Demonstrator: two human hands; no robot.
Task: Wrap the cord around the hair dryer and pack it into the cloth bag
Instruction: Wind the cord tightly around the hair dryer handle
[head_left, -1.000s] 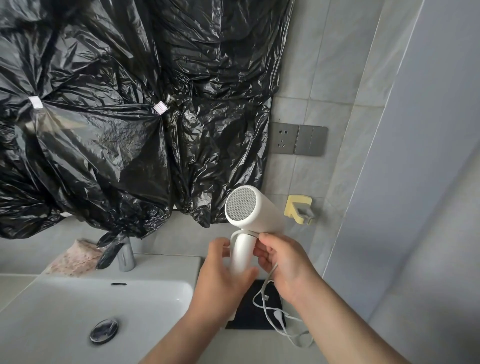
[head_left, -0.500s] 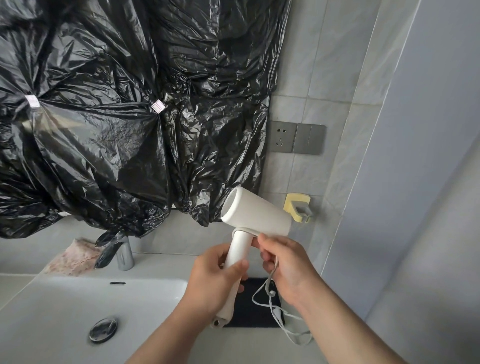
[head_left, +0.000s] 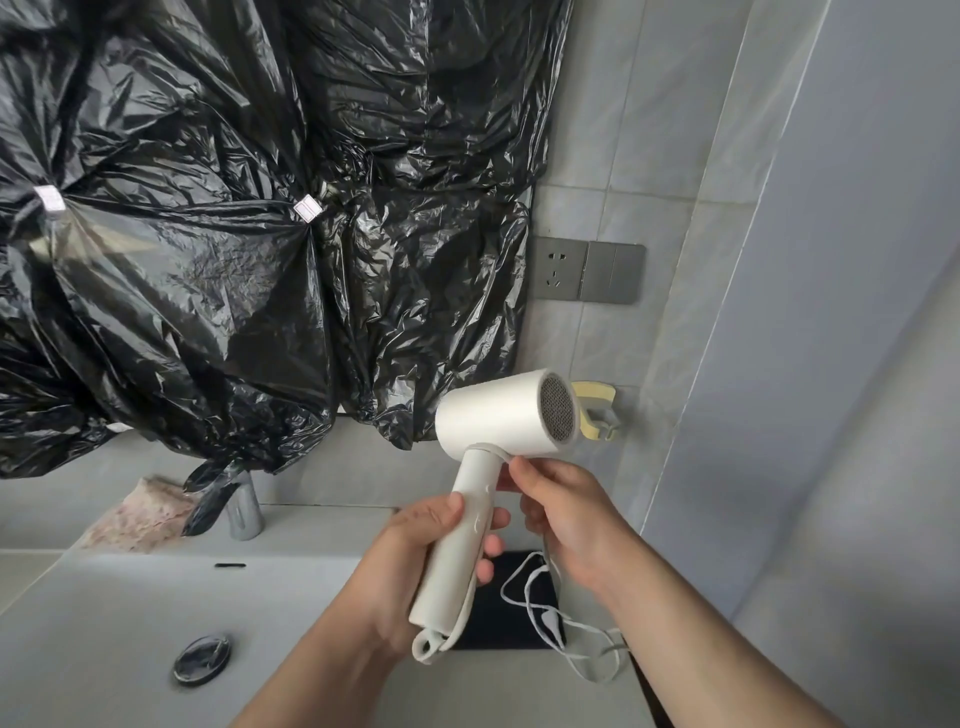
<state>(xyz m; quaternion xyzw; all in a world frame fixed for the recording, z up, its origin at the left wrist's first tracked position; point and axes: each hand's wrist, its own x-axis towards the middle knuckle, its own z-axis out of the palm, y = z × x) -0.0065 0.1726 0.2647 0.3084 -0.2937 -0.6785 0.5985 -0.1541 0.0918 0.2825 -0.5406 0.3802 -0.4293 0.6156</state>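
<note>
A white hair dryer is held up over the counter, its mesh end facing right. My left hand grips its handle. My right hand pinches the white cord just under the dryer's barrel, where one turn lies around the top of the handle. The remaining cord hangs down from that hand in loose loops over a black cloth bag lying flat on the counter, partly hidden by my hands.
A white sink with a chrome drain plug and faucet lies at the left. Black plastic sheeting covers the wall above. A wall socket and a yellow holder sit on the tiles. A patterned cloth lies behind the faucet.
The dryer has turned in my left hand, so its mesh end went from facing me to facing right. My right hand has carried the cord around the top of the handle.
</note>
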